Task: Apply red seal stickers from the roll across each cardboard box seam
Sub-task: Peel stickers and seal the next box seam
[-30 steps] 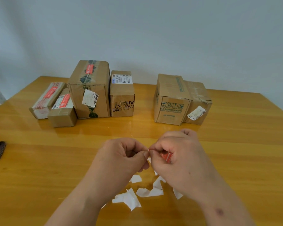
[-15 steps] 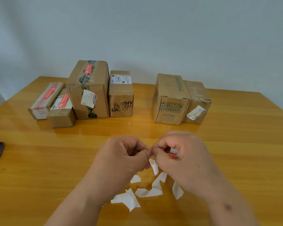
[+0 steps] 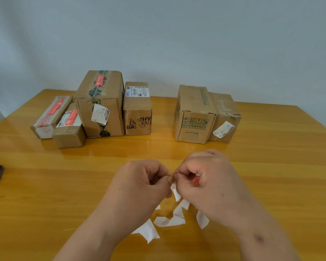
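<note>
Hands (image 3: 174,178) lifted slightly, still pinched together on the red sticker (image 3: 195,180); white backing strip (image 3: 175,193) hanging longer below; nearly peeled, ready for next box (image 3: 137,108).

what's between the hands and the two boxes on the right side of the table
In the head view, only bare wooden table lies between the hands and the two boxes. The white paper scraps lie nearer the person.

My one cam – head-worn, aimed fwd and down – hands (image 3: 169,187) close below, table (image 3: 45,185) mid, wall (image 3: 158,34) behind
</note>
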The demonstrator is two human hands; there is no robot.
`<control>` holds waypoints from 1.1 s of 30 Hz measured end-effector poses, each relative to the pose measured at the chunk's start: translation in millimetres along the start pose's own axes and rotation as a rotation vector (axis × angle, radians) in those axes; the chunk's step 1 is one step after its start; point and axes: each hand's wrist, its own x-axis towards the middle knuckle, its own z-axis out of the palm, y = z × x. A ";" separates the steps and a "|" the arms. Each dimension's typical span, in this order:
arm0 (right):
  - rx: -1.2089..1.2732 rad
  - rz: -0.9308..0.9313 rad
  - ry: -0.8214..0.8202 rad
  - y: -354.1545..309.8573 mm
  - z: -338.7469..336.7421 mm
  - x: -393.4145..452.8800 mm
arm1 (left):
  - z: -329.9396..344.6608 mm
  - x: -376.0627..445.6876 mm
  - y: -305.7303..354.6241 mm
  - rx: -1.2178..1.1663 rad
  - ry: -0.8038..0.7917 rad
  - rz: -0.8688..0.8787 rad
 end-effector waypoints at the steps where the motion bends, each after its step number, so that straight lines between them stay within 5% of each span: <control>1: 0.015 0.010 -0.003 0.2 0.0 -0.7 | 0.6 -0.3 0.3 -0.008 0.004 -0.003; 12: 0.340 0.111 -0.048 4.4 -8.3 -3.0 | -1.5 0.6 -3.0 -0.168 -0.046 -0.006; 33: 0.362 0.096 -0.023 3.9 -8.9 -1.9 | 0.0 1.0 -2.3 -0.295 -0.049 -0.045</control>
